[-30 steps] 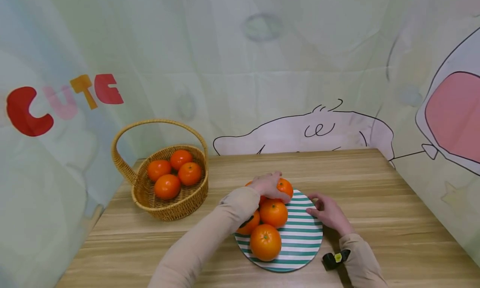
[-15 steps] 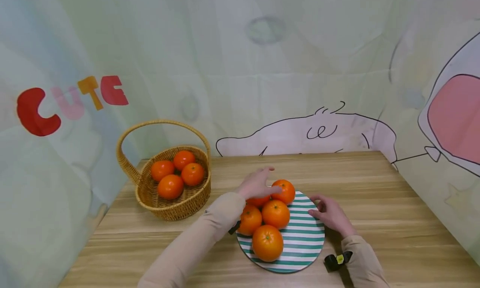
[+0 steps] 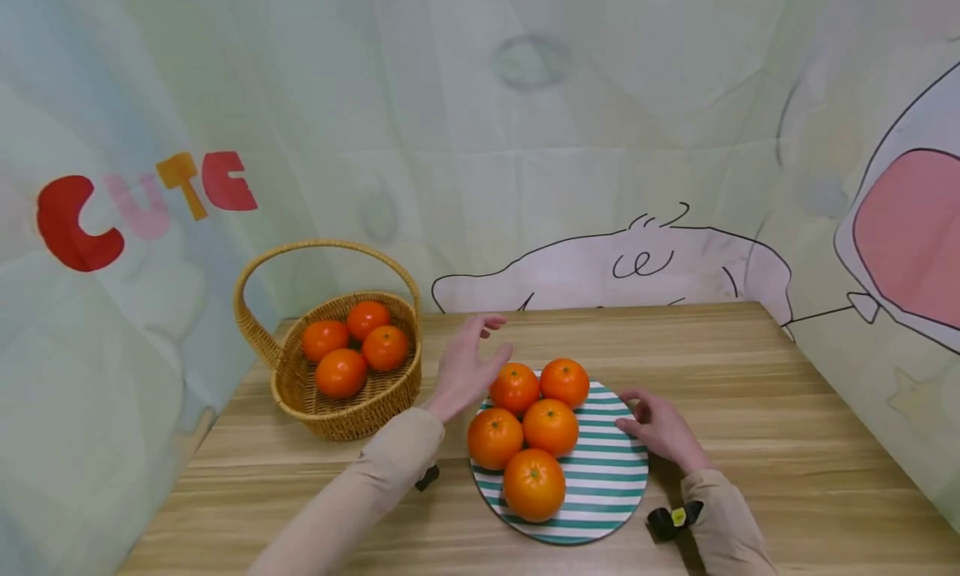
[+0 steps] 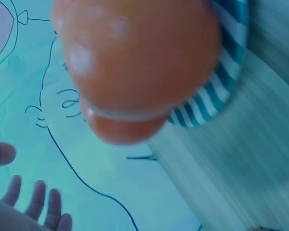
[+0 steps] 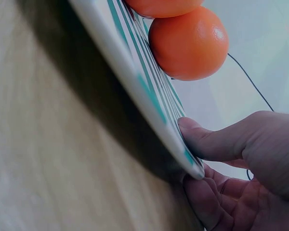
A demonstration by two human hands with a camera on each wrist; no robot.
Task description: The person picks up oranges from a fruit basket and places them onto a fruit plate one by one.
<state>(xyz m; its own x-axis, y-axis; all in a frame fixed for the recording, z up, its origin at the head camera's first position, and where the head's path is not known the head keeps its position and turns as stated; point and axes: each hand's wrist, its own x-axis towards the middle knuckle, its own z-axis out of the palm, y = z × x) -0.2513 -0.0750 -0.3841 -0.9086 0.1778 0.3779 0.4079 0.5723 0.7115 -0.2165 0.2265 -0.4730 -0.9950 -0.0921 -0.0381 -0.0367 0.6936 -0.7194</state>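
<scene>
A round plate (image 3: 600, 476) with green and white stripes carries several oranges (image 3: 534, 484), grouped on its left half. My right hand (image 3: 660, 428) pinches the plate's right rim. In the right wrist view its thumb (image 5: 202, 139) lies on top and curled fingers sit under the edge. Just left of the oranges, my left hand (image 3: 467, 368) is above the table, fingers spread and holding nothing. The left wrist view has the loose fingers (image 4: 37, 199) at lower left, apart from a large, blurred orange (image 4: 144, 53).
A wicker basket (image 3: 360, 418) with a tall handle stands at the back left, with several oranges (image 3: 341, 373) inside. Wooden tabletop (image 3: 750, 393) extends around the plate. A printed curtain (image 3: 465, 184) hangs behind and along both sides.
My left hand has come off the oranges at the back of the plate and moved left toward the basket. The right hand stays at the plate's rim.
</scene>
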